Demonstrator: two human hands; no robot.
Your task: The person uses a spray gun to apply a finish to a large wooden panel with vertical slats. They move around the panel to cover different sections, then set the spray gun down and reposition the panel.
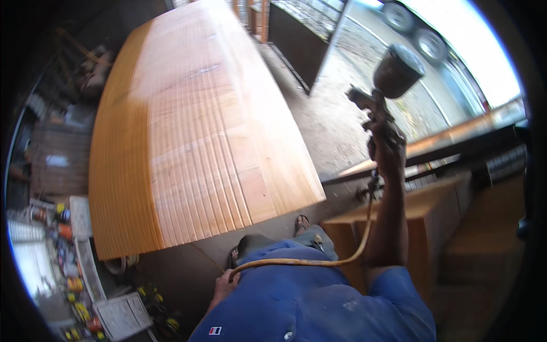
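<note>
My right hand (388, 145) is raised at the right, closed around the grip of a spray gun (373, 105). A dark, stained cup (400, 71) sits on top of the gun. From its handle a yellow-brown air hose (364, 233) hangs down and crosses my waist to my left hand (223, 289). That hand is low by my left side, closed on the hose, with its fingers partly hidden. In front of me lies a large grooved wooden panel (194, 154). Its left strip is a darker orange-brown; the rest is pale, with a glossy patch of light toward the far end.
Wooden pieces (393, 228) stand beside my right arm. A dark board (302, 45) leans beyond the panel, near a wheeled vehicle (430, 45) outside. Cans and bottles (65, 233) crowd the left side, by a pale lid-like box (122, 316).
</note>
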